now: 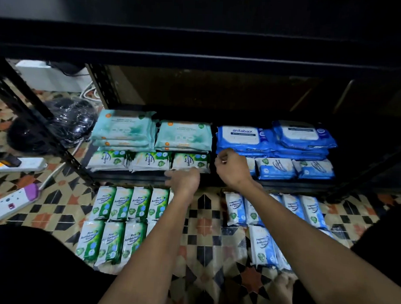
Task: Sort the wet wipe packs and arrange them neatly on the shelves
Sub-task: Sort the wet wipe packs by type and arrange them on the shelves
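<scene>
Bottom shelf (148,177) of a dark metal rack, seen from above. Back row: two stacks of teal packs (125,127) on the left and stacked blue packs (241,137) marked "antabax" on the right, all lying flat with long axes running left to right. Front row: three green packs (149,161) labelled "Pine Antibacterial Wipes" on the left and small blue packs (276,168) on the right, flat, long axes again left to right, printed faces up.

On the tiled floor (206,220) just before the shelf: green floor packs (122,203) in two rows at left, and blue floor packs (309,210) in two rows at right; these lie with long axes running toward the shelf, tops pointing to it.

Left hand (185,178): arm extended forward, fingers straight and loosely spread, pointing left, fingertips at the shelf's front edge just below the rightmost green pack; whether they touch it cannot be told. Right hand (232,167): arm extended from lower right, wrist bent, fingers curled toward the shelf at the left end of the small blue row, in front of the "antabax" stack; whether it pinches a pack is hidden by the hand itself.

Left of the rack: power strips (21,163) and a black wrapped bundle (66,122) on the floor
</scene>
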